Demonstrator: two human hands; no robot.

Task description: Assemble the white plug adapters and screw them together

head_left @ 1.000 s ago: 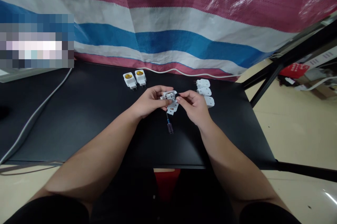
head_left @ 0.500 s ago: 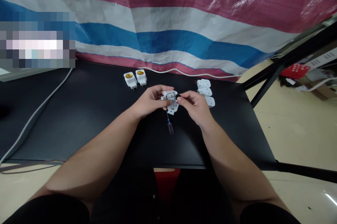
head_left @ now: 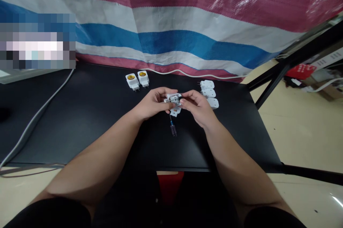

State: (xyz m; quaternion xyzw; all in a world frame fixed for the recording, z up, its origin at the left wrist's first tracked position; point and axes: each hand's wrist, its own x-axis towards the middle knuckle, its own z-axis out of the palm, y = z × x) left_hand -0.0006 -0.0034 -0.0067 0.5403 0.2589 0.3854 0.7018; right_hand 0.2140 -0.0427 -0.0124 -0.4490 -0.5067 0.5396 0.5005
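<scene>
a: where's the part rn?
b: the opened white plastic adapter shell [head_left: 173,98] is up off the black tabletop [head_left: 93,121], mid-table, between both hands. left hand [head_left: 153,104] is curled round its left side, thumb on top. right hand [head_left: 198,108] pinches the right end w/ thumb + fingertips. can't tell if smth tiny sits between them, too small.
a: risks?
b: imo a small inner bit could slip out, since the right-side grip is fingertips only and the metal insides look exposed. on a black top it'd be hard to spot, or it cld roll off the near edge. also the loose white cover piece w/ a brass contact [head_left: 174,111] lies right under the hands, so a knuckle could nudge it.
a: other stuff around?
b: small screwdriver w/ a clear blue handle [head_left: 173,128] lies just nearer than the cover, tip toward the hands. two white plug adapters w/ brass sockets [head_left: 138,80] sit back left. three plain white plug adapters [head_left: 209,93] are in a row just beside the right hand, and a sideways move cld knock those. thin white cable [head_left: 187,74] runs along the back edge under the striped red-white-blue tarp [head_left: 171,39], grey cable [head_left: 40,110] far left. nothing sits between the hands and the screwdriver.
</scene>
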